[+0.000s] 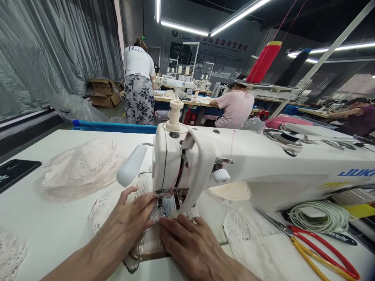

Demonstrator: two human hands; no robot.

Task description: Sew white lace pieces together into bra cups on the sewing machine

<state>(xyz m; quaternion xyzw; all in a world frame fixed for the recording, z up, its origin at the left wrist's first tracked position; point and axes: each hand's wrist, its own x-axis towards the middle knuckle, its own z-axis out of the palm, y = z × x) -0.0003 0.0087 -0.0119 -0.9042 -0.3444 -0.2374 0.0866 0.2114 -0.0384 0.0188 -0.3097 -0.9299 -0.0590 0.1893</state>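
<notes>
A white sewing machine (pixel 263 156) stands in front of me, red thread running down to its needle area. My left hand (pixel 130 214) is just left of the presser foot, thumb and forefinger closed on white lace fabric (pixel 102 207). Close by on the right, my right hand (pixel 190 242) has its fingers curled and pressed together at the same fabric, in front of the foot. The fabric under the fingertips is largely hidden. Beneath both hands lies a clear plate (pixel 149 248) at the machine bed.
White lace pieces (pixel 84 168) lie on the left of the table, with a black phone (pixel 19 169) beyond. More lace (pixel 249 230), red-and-yellow-handled scissors (pixel 322 249) and coiled pale cord (pixel 319 216) are on the right. Several people work behind, one in a pink shirt (pixel 236 107).
</notes>
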